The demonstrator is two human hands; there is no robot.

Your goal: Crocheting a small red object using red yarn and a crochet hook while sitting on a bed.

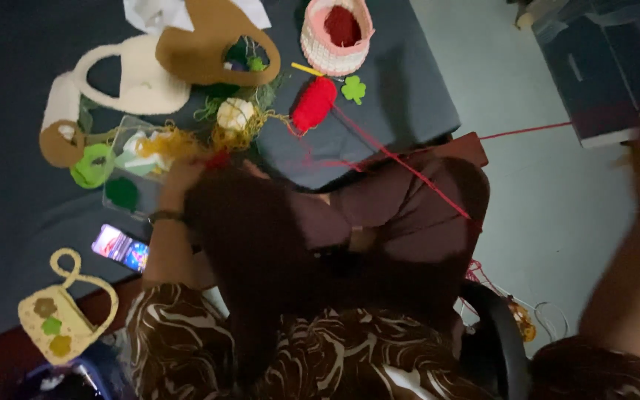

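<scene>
Hands meet at a small red crochet piece.

red crochet piece | small, bunched | by tangled yellow yarn | dark tabletop

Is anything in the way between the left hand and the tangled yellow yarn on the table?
Nothing visible. The left hand is at the edge of the yellow yarn, beside a small red piece. A dark mass covers part of the hand, so its fingers cannot be made out.
</scene>
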